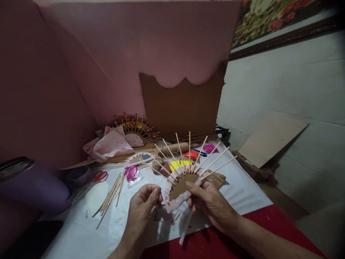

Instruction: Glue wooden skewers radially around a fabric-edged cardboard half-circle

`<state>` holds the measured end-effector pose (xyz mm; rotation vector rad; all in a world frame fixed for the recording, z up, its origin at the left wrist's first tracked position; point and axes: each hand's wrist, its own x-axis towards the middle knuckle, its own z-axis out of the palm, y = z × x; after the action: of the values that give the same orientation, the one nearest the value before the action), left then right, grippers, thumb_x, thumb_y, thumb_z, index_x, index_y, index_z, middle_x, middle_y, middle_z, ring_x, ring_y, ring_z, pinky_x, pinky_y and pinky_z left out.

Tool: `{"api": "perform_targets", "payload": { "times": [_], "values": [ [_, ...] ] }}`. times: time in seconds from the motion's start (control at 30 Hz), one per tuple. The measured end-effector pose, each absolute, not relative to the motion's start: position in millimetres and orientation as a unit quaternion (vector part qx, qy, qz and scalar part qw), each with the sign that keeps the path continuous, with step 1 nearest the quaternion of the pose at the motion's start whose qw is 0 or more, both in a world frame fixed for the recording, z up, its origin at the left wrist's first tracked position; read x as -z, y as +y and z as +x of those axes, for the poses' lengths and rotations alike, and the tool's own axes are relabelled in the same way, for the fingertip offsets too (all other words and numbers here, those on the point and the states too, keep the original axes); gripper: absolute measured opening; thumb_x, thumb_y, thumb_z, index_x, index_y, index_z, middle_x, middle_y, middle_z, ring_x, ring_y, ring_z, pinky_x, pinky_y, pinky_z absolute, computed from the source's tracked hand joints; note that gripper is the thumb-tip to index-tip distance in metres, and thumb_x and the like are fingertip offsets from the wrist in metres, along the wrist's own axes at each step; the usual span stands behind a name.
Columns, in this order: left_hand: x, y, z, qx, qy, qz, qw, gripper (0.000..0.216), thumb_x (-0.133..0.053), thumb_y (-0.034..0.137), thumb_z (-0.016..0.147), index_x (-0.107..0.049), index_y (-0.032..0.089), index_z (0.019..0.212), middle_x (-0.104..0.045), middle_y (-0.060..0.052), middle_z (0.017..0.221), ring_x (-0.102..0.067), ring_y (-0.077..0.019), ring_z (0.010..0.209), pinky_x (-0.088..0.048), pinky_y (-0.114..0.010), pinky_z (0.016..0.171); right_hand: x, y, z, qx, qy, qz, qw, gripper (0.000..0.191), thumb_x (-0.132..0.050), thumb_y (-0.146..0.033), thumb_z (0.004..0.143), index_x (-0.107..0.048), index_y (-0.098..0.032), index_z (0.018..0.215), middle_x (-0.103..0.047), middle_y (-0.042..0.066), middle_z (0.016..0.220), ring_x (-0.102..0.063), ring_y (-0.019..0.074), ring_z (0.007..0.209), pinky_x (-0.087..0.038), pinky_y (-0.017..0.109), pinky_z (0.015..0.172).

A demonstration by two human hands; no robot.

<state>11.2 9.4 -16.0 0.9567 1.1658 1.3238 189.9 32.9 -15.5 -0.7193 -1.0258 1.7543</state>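
My right hand (208, 198) grips the lower right edge of a cardboard half-circle (183, 184), thumb on its face. Fabric with small red dots wraps its rim, and several thin wooden sticks (189, 153) fan out from the curved edge. From under that hand a translucent rod, like a glue stick (184, 230), points down toward me. My left hand (147, 203) is just left of the half-circle's lower corner, fingers curled in against the thumb. Whatever those fingers may hold is hidden.
Loose wooden sticks (109, 199), a white disc (97, 196) and red-handled scissors (100, 176) lie left on the white sheet. Behind are bags of pink (132, 173), yellow (181, 165) and red material (192, 155), twine (172, 148), dotted fabric (110, 144) and a decorated fan (134, 126).
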Motion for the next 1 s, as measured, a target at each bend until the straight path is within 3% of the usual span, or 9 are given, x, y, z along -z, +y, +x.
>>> {"api": "perform_targets", "payload": {
  "times": [0.2, 0.4, 0.63, 0.8, 0.9, 1.0],
  "values": [
    [18, 12, 9, -0.573, 0.497, 0.41, 0.506, 0.034, -0.052, 0.036, 0.08, -0.043, 0.018, 0.053, -0.038, 0.007, 0.047, -0.036, -0.0081, 0.045, -0.031, -0.02, 0.045, 17, 32, 191, -0.721, -0.406, -0.294, 0.478, 0.03, -0.062, -0.033, 0.079, -0.062, -0.011, 0.059, -0.059, 0.001, 0.05, -0.05, 0.006, 0.042, -0.039, 0.017, 0.044],
    [12, 10, 11, -0.558, 0.531, 0.402, 0.496, 0.046, -0.052, 0.046, 0.078, -0.041, 0.019, 0.043, -0.037, 0.006, 0.033, -0.031, -0.0076, 0.034, -0.027, -0.021, 0.039, 14, 32, 190, -0.719, -0.4, -0.301, 0.483, 0.028, -0.064, -0.033, 0.077, -0.061, -0.012, 0.059, -0.059, 0.0, 0.049, -0.048, 0.0059, 0.042, -0.039, 0.017, 0.043],
    [17, 12, 13, -0.567, 0.492, 0.353, 0.559, 0.021, -0.071, 0.032, 0.065, -0.057, 0.016, 0.067, -0.052, 0.006, 0.045, -0.037, -0.0044, 0.036, -0.027, -0.016, 0.037, 12, 31, 190, -0.719, -0.39, -0.309, 0.485, 0.03, -0.065, -0.035, 0.076, -0.06, -0.012, 0.058, -0.059, 0.001, 0.048, -0.048, 0.0064, 0.041, -0.038, 0.018, 0.043],
    [16, 10, 13, -0.517, 0.534, 0.369, 0.558, 0.031, -0.06, 0.042, 0.073, -0.056, 0.015, 0.058, -0.038, 0.008, 0.026, -0.024, -0.0027, 0.024, -0.013, -0.015, 0.03, 11, 30, 190, -0.724, -0.379, -0.312, 0.484, 0.03, -0.066, -0.036, 0.074, -0.06, -0.011, 0.059, -0.059, 0.001, 0.049, -0.049, 0.0066, 0.042, -0.037, 0.018, 0.042],
    [12, 8, 16, -0.542, 0.486, 0.382, 0.569, 0.019, -0.07, 0.027, 0.064, -0.059, 0.016, 0.075, -0.056, 0.004, 0.044, -0.043, -0.0059, 0.035, -0.029, -0.015, 0.036, 9, 30, 190, -0.725, -0.38, -0.312, 0.483, 0.032, -0.066, -0.038, 0.074, -0.06, -0.011, 0.058, -0.06, 0.001, 0.049, -0.049, 0.0069, 0.042, -0.037, 0.019, 0.043],
    [11, 7, 20, -0.533, 0.422, 0.387, 0.623, 0.034, -0.076, 0.014, 0.049, -0.061, 0.016, 0.08, -0.066, -0.003, 0.069, -0.058, -0.0136, 0.056, -0.042, -0.021, 0.047, 9, 30, 191, -0.715, -0.379, -0.315, 0.496, 0.032, -0.067, -0.039, 0.073, -0.059, -0.012, 0.057, -0.06, 0.001, 0.049, -0.048, 0.007, 0.042, -0.037, 0.019, 0.044]
  ]
}}
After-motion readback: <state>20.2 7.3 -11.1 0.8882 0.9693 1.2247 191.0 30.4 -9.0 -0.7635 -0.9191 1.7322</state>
